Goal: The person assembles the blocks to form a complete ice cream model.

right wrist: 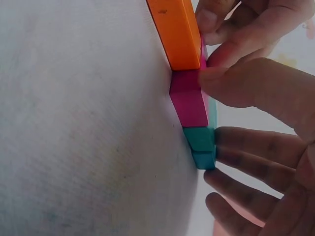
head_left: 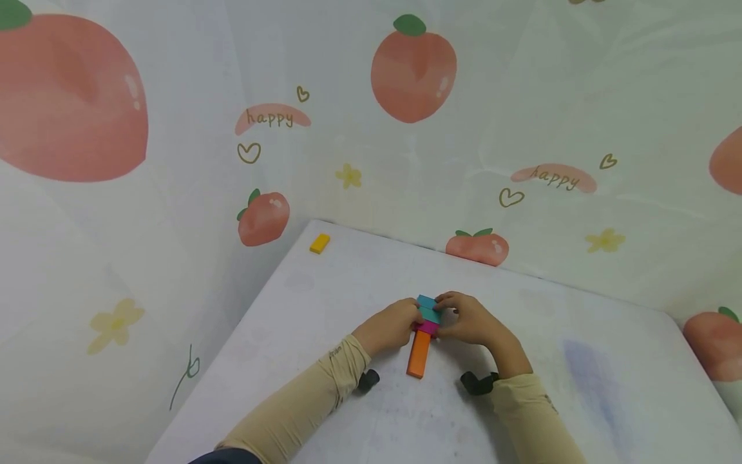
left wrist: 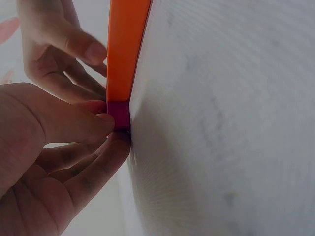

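Note:
An orange long block point(head_left: 418, 356) lies flat on the white table, its far end touching a magenta block point(right wrist: 193, 105). Beyond the magenta piece two teal blocks follow in line, a greener one point(head_left: 430, 315) and a bluer one point(head_left: 427, 301). From the left side, my left hand point(head_left: 390, 325) pinches the magenta block between thumb and fingers. My right hand point(head_left: 475, 320) is at the row's right side. Its thumb point(right wrist: 256, 81) touches the magenta block, while fairly straight fingers point(right wrist: 256, 140) touch the teal blocks. Fingers partly hide the row in the head view.
A yellow block point(head_left: 319, 243) lies alone near the table's far left corner. The white table point(head_left: 359, 270) meets a fruit-printed backdrop point(head_left: 556, 109) at its back edge. Dark wrist-camera parts point(head_left: 478, 383) hang below both wrists.

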Available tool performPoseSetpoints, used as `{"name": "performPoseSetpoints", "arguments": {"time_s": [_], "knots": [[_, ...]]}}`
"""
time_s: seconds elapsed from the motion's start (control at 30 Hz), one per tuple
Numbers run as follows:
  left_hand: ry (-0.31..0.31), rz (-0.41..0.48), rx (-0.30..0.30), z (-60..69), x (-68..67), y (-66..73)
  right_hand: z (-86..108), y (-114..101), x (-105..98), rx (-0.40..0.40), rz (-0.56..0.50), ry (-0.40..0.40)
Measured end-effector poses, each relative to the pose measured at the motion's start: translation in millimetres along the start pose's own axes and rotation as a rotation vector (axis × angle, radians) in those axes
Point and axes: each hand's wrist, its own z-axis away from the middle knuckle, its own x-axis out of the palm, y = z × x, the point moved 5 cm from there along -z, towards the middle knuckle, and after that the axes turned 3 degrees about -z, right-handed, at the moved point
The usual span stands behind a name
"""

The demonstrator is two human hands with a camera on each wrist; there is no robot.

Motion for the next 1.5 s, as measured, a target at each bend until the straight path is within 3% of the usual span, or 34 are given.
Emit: {"name": "performPoseSetpoints", "arguments": {"time_s": [0.3, 0.5, 0.77, 0.93, 1.17, 1.4, 1.5], "knots": [[-0.015, 0.027, -0.015, -1.0, 3.1, 1.6, 2.7, 3, 0, -0.005, 0.021, -0.036], [-0.002, 0.032, 0.017, -1.7, 0.7, -2.2, 1.0, -1, -1, 0.012, 0.037, -0.038], [-0.014, 0.167, 0.031, -3.6, -0.6, -17.4, -2.0, -4, -1, 0.024, 0.043, -0.044], [0.001, 0.200, -0.004, -1.2, -7.3, -31.2, -1.8, -3, 0, 0.041, 0.060, -0.046], [0.159, 0.167, -0.088, 3.6, -33.2, -59.0, 0.4, -2, -1, 0.057, 0.086, -0.044], [0.399, 0.046, -0.158, 9.6, -66.4, -103.9, 1.2, 0, 0, 0.048, 0.077, -0.050], [0.472, 0.006, -0.204, 15.1, -81.0, -124.6, 0.5, 0, 1, 0.046, 0.073, -0.050]]}}
